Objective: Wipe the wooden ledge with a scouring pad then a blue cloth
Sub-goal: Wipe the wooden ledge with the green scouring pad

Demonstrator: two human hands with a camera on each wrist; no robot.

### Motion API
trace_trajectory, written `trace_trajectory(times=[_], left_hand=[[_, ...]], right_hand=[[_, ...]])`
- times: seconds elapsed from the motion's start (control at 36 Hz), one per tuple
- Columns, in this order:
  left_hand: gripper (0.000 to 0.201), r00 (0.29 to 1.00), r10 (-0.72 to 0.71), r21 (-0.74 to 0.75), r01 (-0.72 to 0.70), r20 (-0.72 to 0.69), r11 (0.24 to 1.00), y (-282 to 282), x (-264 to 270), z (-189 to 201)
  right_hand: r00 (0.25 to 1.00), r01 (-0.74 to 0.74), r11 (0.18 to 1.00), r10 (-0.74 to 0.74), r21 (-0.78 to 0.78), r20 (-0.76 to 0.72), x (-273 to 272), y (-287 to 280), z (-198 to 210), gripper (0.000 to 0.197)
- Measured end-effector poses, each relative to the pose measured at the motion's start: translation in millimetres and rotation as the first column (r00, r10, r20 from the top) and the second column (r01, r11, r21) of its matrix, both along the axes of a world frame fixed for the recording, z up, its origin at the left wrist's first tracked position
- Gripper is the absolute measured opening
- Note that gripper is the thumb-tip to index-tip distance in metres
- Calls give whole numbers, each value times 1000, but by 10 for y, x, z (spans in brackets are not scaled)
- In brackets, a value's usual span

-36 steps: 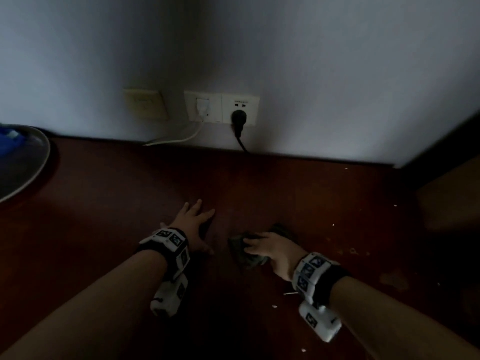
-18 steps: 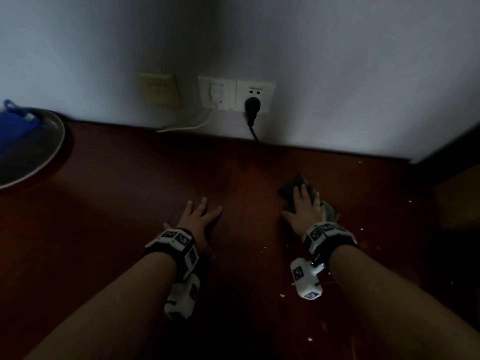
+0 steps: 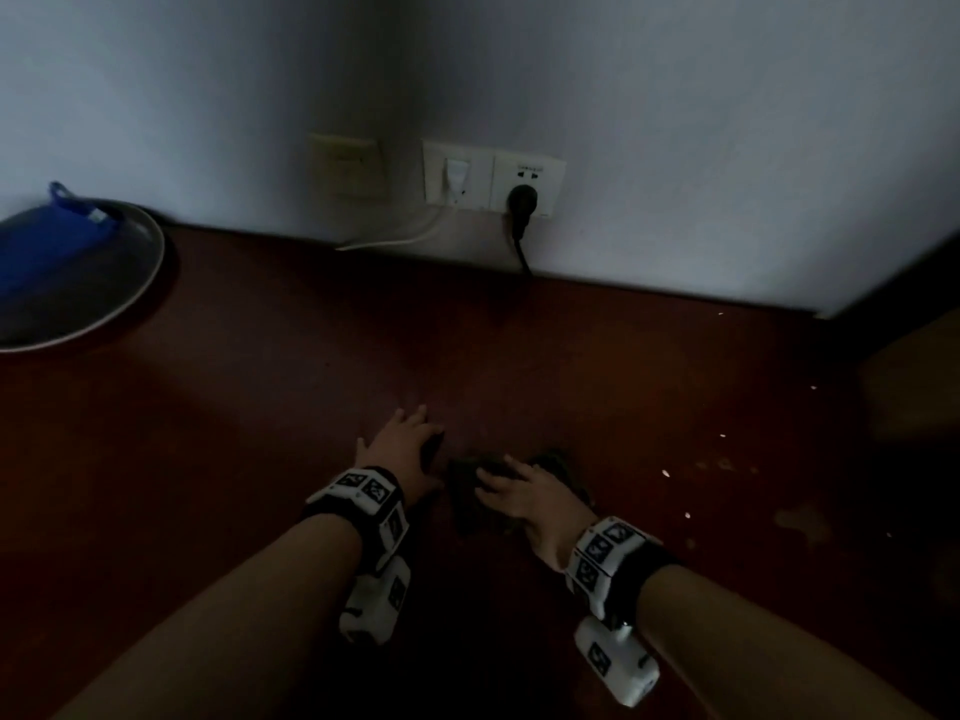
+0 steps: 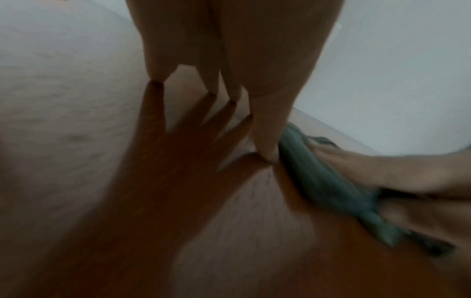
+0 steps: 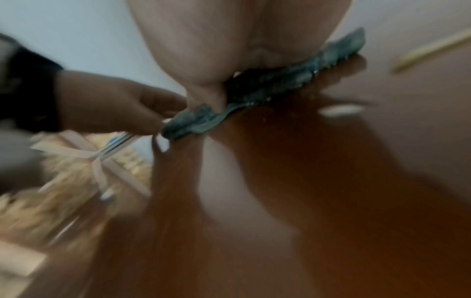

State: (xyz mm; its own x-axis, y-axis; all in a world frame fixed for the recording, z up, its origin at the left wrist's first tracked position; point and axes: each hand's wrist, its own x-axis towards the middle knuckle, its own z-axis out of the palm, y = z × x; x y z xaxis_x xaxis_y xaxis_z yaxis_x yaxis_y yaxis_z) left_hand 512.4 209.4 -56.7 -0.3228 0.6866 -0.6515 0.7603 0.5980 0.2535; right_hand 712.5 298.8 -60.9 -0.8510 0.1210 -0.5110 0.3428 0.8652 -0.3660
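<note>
The dark red wooden ledge (image 3: 260,407) runs along a white wall. My left hand (image 3: 402,444) lies flat on it with its fingers spread and straight, and holds nothing. Just to its right, my right hand (image 3: 511,488) presses down on the thin green scouring pad (image 3: 467,504) with straight fingers. The pad (image 4: 318,179) lies crumpled and flat on the wood, its edge almost at my left thumb. The right wrist view shows the pad (image 5: 270,84) under my palm and thumb. The blue cloth (image 3: 36,252) lies in a metal bowl (image 3: 150,272) at the far left.
Wall sockets (image 3: 493,181) sit above the ledge, with a black plug (image 3: 522,200) and a white cable (image 3: 395,241) trailing along the wall edge. Small white crumbs (image 3: 722,436) dot the wood to the right. A dark vertical panel closes the ledge at the right.
My right hand has drawn the scouring pad back from near the wall, towards me and leftward, next to my left hand. The left hand has stayed flat in place.
</note>
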Motion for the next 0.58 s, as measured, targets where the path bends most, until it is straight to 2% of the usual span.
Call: trace_trajectory(times=[0.08, 0.14, 0.17, 0.22, 0.25, 0.31, 0.33, 0.39, 0.44, 0.47, 0.5, 0.58], left_hand=[[91, 999, -45, -73, 46, 6, 996, -102, 3, 70], [102, 999, -45, -116, 44, -8, 992, -210, 5, 110], [108, 1000, -26, -132, 24, -11, 991, -273, 3, 116], [117, 999, 48, -153, -51, -17, 987, -419, -21, 96], [119, 996, 93, -157, -95, -16, 983, -483, -32, 76], [120, 987, 158, -146, -156, -1, 977, -586, -51, 40], [119, 985, 172, -136, -170, 7, 976, -614, -48, 30], [119, 983, 184, -120, -180, 21, 976, -645, -43, 23], [119, 980, 197, -117, -191, 43, 975, -645, -38, 31], [120, 977, 204, -117, -197, 53, 973, -643, -38, 37], [121, 976, 210, -117, -202, 60, 972, -638, -36, 42], [129, 972, 223, -122, -213, 70, 969, -628, -40, 43]], right_hand=[[997, 32, 993, -40, -116, -70, 107, -11, 27, 63], [980, 143, 958, -172, -249, -99, 151, -9, 121, 57], [953, 242, 917, -286, -317, -101, 170, 6, 181, 53], [842, 436, 814, -520, -384, -146, 175, 91, 291, 47], [786, 501, 786, -588, -362, -191, 155, 159, 329, 47], [717, 570, 771, -636, -283, -287, 88, 326, 307, 46], [655, 617, 730, -683, -294, -322, 46, 429, 279, 46], [482, 740, 581, -809, -340, -336, -39, 607, 213, 50], [367, 848, 452, -877, -275, -311, -133, 760, 146, 53], [355, 878, 419, -895, -232, -271, -183, 802, 101, 54], [382, 892, 420, -899, -167, -215, -242, 830, 52, 54], [520, 854, 516, -846, 58, -117, -505, 780, -72, 60]])
